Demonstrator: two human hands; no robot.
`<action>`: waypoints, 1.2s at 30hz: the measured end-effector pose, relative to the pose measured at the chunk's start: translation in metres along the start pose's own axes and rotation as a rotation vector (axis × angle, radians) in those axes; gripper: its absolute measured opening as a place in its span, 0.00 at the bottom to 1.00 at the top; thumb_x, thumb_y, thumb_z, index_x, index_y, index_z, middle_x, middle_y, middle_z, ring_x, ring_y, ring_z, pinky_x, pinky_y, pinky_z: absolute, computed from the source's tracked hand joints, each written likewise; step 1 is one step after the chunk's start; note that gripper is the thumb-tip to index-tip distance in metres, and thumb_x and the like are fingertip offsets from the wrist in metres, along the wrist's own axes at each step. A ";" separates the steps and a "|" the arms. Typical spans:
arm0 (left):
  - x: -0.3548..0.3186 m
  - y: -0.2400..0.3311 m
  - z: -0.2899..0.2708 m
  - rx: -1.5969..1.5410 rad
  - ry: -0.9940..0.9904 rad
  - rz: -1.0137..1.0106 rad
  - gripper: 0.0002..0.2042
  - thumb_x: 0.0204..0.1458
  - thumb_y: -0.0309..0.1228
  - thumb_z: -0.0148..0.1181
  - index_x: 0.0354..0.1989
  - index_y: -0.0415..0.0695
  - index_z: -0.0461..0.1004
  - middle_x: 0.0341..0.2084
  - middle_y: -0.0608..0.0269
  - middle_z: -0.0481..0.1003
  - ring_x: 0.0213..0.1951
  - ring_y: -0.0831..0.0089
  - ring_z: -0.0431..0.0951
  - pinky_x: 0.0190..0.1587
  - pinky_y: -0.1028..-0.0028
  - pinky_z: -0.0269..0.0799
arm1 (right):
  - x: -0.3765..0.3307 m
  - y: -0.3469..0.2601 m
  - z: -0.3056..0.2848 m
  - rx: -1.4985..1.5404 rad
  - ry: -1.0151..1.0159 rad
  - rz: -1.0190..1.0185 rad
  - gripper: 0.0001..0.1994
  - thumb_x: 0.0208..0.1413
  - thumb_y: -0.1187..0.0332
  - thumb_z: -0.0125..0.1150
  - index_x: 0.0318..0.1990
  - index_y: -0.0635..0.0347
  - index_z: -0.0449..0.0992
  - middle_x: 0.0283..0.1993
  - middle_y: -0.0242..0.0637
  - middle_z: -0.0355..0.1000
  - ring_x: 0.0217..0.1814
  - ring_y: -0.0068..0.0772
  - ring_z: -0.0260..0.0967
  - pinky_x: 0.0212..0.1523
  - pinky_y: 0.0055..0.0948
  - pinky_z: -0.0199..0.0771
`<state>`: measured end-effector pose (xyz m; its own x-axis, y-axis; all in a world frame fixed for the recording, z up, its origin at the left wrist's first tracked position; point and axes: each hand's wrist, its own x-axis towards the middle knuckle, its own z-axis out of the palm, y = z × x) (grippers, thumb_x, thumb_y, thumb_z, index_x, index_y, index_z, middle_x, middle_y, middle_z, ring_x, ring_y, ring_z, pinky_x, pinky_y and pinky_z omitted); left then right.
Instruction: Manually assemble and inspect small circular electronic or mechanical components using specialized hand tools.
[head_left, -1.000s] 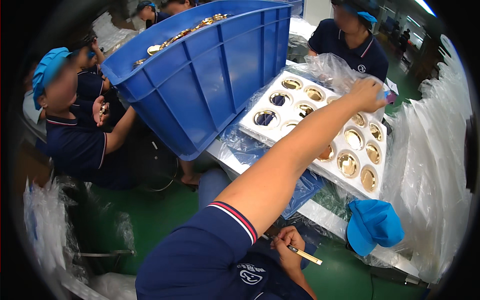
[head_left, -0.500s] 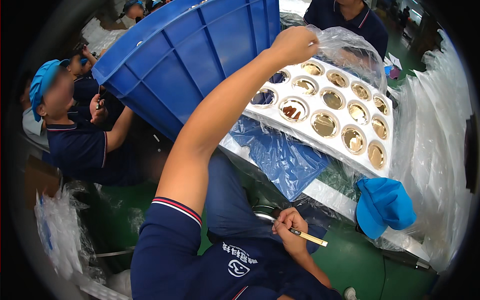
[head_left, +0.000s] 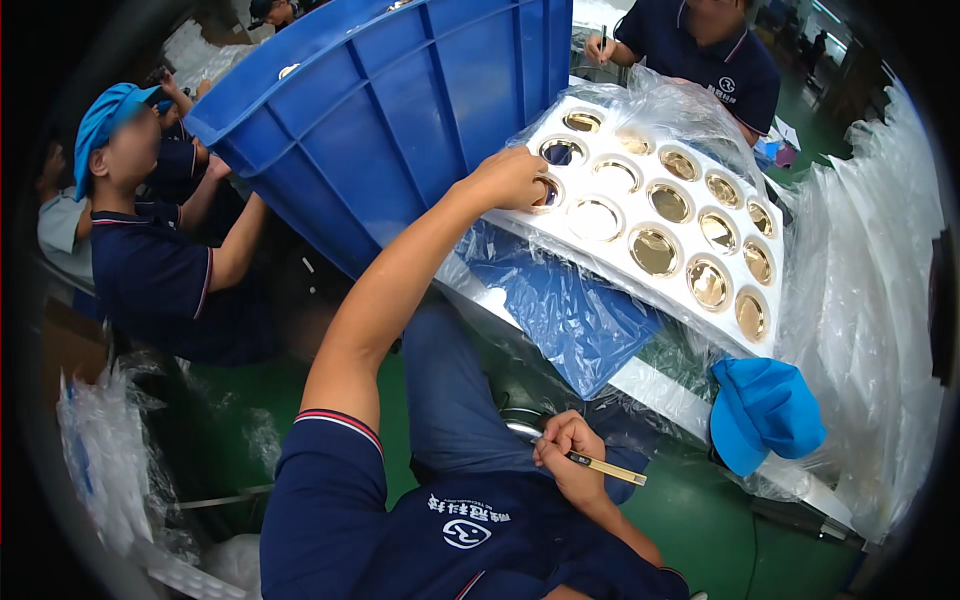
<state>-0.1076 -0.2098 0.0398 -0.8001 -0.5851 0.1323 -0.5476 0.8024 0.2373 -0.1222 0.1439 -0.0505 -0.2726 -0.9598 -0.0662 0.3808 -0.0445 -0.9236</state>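
Note:
My left hand (head_left: 508,180) reaches to the near left corner of a white moulded tray (head_left: 622,258). Its fingers are bent together at the rim of a shiny round gold part (head_left: 547,193) in a well; the fingertips are partly hidden. Rows of similar mirror-like gold parts (head_left: 655,250) sit in the tray's other wells. Low in front of my body, my right hand (head_left: 573,450) is closed around a slim gold-and-black cutter knife (head_left: 607,467), its free end pointing right.
A large blue crate (head_left: 350,120) stands left of the tray. Clear plastic film (head_left: 690,110) bunches at the tray's far side, with more sheeting (head_left: 860,300) at right. A blue cap (head_left: 765,415) lies near the table edge. Co-workers sit at left (head_left: 150,260) and across (head_left: 700,50).
My left hand has come down from above the tray's far edge to the round part at its near left corner. My right hand still grips the knife, nearly unmoved.

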 end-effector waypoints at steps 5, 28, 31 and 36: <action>0.002 -0.008 0.003 -0.126 -0.035 -0.124 0.13 0.43 0.24 0.42 0.24 0.38 0.77 0.29 0.51 0.74 0.38 0.65 0.73 0.42 0.68 0.67 | -0.001 -0.002 0.001 0.012 0.005 0.006 0.14 0.46 0.87 0.50 0.20 0.59 0.55 0.33 0.36 0.59 0.26 0.19 0.64 0.27 0.18 0.70; -0.009 0.021 -0.014 -0.100 -0.315 -0.048 0.22 0.50 0.50 0.49 0.37 0.41 0.75 0.31 0.52 0.74 0.36 0.58 0.75 0.40 0.64 0.68 | -0.002 0.002 0.004 0.020 -0.053 0.001 0.14 0.46 0.87 0.50 0.20 0.59 0.54 0.33 0.36 0.60 0.26 0.20 0.65 0.27 0.19 0.70; -0.020 0.022 -0.014 -0.037 -0.170 0.029 0.25 0.47 0.51 0.54 0.43 0.40 0.72 0.38 0.48 0.71 0.41 0.56 0.72 0.44 0.65 0.66 | -0.001 0.002 0.005 0.014 -0.037 0.022 0.14 0.46 0.87 0.50 0.20 0.59 0.54 0.33 0.36 0.60 0.26 0.21 0.65 0.27 0.19 0.71; -0.024 0.012 -0.012 -0.109 -0.139 -0.045 0.33 0.36 0.53 0.63 0.44 0.37 0.71 0.41 0.46 0.69 0.46 0.57 0.70 0.46 0.66 0.64 | 0.000 0.007 0.007 -0.001 -0.082 0.037 0.14 0.46 0.86 0.51 0.20 0.59 0.54 0.33 0.36 0.60 0.26 0.21 0.66 0.27 0.19 0.71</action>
<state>-0.0922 -0.1872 0.0510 -0.8057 -0.5922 -0.0130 -0.5597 0.7539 0.3441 -0.1135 0.1416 -0.0546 -0.1851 -0.9803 -0.0689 0.3881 -0.0085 -0.9216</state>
